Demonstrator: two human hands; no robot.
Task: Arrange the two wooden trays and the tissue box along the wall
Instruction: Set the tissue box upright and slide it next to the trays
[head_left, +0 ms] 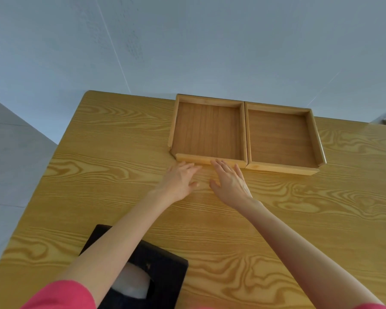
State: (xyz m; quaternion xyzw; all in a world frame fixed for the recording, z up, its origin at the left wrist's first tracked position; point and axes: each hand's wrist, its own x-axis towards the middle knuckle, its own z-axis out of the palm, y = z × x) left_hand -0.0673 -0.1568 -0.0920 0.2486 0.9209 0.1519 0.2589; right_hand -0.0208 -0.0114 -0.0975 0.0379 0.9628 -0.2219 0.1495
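Risk first, from largest thing to smallest. On the yellow wood-grain bench, far side against the pale wall, lying side by side and touching: the left tray and the right tray, both shallow, square, brown inside with lighter rims, both empty. Possible trouble: a push on the near rim of the left tray given unevenly, so turning it out of line or knocking the right tray sideways; probably small danger, since both seem already flat to the wall. Near left, well apart from the trays and partly hidden under the left forearm: the tissue box, black, with white tissue showing at the opening. Larger risk here, as a judgement: box left behind at the near edge, or dragged so the loose tissue pulls out. Left hand spread flat and holding nothing, fingertips at the near rim of the left tray. Right hand likewise spread and empty, fingers touching the same rim.
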